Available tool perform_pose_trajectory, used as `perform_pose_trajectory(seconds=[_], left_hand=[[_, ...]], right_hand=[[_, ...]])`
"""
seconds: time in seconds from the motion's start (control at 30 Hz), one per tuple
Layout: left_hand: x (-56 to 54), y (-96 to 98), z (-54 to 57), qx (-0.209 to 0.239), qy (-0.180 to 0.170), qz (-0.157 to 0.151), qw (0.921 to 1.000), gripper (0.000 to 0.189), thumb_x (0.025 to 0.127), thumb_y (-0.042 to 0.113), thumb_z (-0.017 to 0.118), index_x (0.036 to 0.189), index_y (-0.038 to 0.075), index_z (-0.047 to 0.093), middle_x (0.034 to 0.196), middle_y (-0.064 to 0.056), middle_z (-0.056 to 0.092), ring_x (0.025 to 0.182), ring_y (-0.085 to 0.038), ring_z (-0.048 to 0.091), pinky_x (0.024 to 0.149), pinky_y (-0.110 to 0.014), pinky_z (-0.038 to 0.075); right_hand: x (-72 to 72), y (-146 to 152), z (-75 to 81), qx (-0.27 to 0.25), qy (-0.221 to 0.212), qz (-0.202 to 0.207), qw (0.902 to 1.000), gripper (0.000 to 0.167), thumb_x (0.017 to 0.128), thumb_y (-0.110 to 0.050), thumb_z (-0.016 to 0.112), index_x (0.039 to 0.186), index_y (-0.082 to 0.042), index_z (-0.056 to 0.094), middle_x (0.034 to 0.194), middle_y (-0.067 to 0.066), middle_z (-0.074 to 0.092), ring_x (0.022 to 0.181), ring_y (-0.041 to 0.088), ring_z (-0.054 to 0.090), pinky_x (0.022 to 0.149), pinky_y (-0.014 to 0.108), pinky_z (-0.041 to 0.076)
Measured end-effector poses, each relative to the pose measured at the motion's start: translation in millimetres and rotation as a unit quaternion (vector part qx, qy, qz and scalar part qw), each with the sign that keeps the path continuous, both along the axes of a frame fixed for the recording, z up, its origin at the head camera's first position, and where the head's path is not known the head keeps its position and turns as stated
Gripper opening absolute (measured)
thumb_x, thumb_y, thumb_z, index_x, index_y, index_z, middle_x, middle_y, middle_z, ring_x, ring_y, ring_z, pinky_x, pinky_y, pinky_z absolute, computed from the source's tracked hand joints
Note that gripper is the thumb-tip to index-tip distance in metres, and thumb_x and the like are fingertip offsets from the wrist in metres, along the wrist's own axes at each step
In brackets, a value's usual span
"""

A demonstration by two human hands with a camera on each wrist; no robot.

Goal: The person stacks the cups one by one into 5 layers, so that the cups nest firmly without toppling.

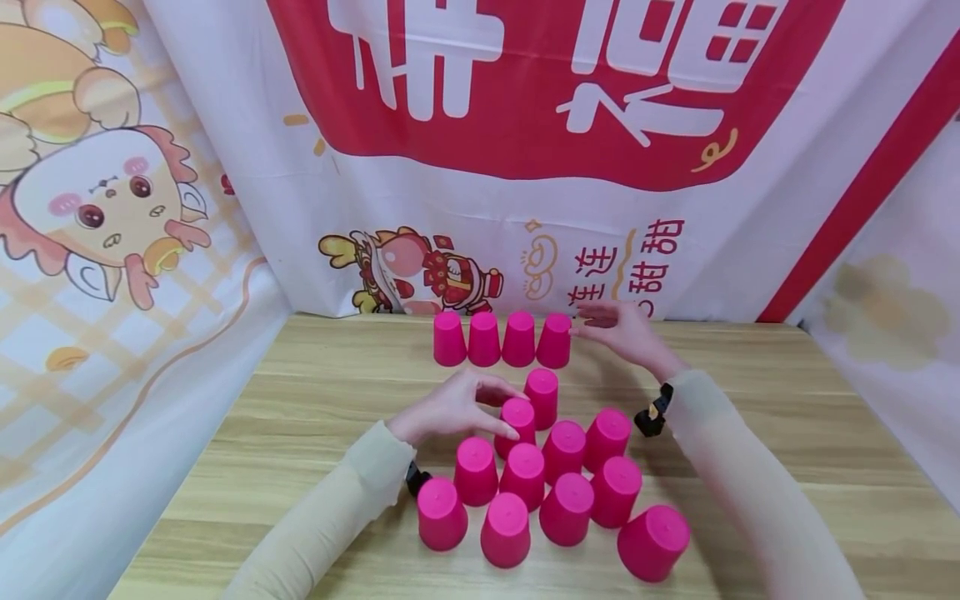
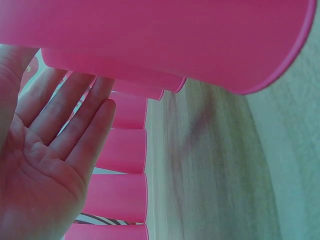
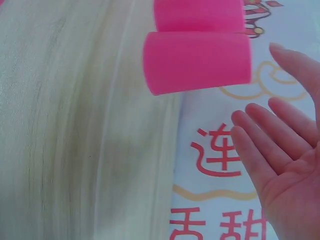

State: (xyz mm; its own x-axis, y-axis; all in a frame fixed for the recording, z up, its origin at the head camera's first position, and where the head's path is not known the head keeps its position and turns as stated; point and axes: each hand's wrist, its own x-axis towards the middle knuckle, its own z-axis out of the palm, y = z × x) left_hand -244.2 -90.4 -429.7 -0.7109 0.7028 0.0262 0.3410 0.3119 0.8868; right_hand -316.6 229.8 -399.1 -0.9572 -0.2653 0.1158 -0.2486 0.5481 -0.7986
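Pink upside-down cups stand on the wooden table. My left hand [image 1: 461, 404] reaches around one pink cup [image 1: 517, 417] near the top of the front group, thumb at its front and fingers behind. In the left wrist view the left palm [image 2: 45, 155] shows, the fingertips partly hidden by cups. Another pink cup [image 1: 542, 396] stands just behind the held one. At the back, my right hand [image 1: 622, 333] is beside the right-end cup [image 1: 555, 340] of a short row. The right wrist view shows the right hand's fingers [image 3: 265, 145] extended, apart from that cup [image 3: 197, 62].
Several more pink cups [image 1: 506, 533] spread toward the table's near side, between both forearms. A printed cloth [image 1: 420, 192] hangs behind the back row, close to the right fingers. Another cloth [image 1: 150, 333] borders the table [image 1: 757, 400] on the left.
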Motion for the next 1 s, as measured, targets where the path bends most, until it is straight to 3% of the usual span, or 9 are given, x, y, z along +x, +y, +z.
perform_pose_trajectory(seconds=[0.27, 0.47, 0.77, 1.0], left_hand=[[0.2, -1.0, -1.3, 0.002, -0.002, 0.0, 1.0, 0.046, 0.083, 0.03, 0.087, 0.126, 0.024, 0.073, 0.116, 0.01, 0.072, 0.109, -0.013, 0.066, 0.097, -0.045, 0.053], [-0.3, -1.3, -1.5, 0.001, -0.001, -0.002, 1.0, 0.049, 0.082, 0.031, 0.087, 0.128, 0.022, 0.072, 0.117, 0.01, 0.071, 0.11, -0.012, 0.065, 0.095, -0.039, 0.054], [-2.3, -2.0, -2.0, 0.002, 0.0, -0.001, 1.0, 0.047, 0.084, 0.029, 0.087, 0.128, 0.024, 0.072, 0.116, 0.01, 0.072, 0.11, -0.013, 0.066, 0.094, -0.036, 0.054], [-1.3, -1.4, -2.4, 0.001, -0.004, -0.001, 1.0, 0.047, 0.084, 0.028, 0.087, 0.128, 0.023, 0.072, 0.116, 0.01, 0.072, 0.11, -0.012, 0.066, 0.094, -0.036, 0.054]], right_hand=[[23.7, 18, 10.7, -0.029, 0.013, -0.016, 0.9994, 0.062, 0.091, -0.034, 0.08, 0.141, -0.003, 0.059, 0.137, 0.015, 0.062, 0.124, 0.033, 0.06, 0.102, 0.048, 0.048], [48.7, 35, 10.0, -0.032, -0.012, -0.009, 0.9994, 0.065, 0.091, -0.037, 0.079, 0.143, -0.004, 0.057, 0.14, 0.014, 0.06, 0.128, 0.033, 0.056, 0.105, 0.048, 0.046], [84.8, 48, -2.8, -0.018, -0.011, 0.005, 0.9998, 0.06, 0.093, -0.033, 0.078, 0.143, -0.007, 0.058, 0.138, 0.012, 0.061, 0.128, 0.033, 0.057, 0.105, 0.047, 0.046], [112.6, 47, -21.5, -0.033, -0.039, 0.032, 0.9982, 0.065, 0.089, -0.034, 0.081, 0.145, -0.014, 0.056, 0.142, 0.011, 0.058, 0.13, 0.035, 0.054, 0.105, 0.056, 0.044]])
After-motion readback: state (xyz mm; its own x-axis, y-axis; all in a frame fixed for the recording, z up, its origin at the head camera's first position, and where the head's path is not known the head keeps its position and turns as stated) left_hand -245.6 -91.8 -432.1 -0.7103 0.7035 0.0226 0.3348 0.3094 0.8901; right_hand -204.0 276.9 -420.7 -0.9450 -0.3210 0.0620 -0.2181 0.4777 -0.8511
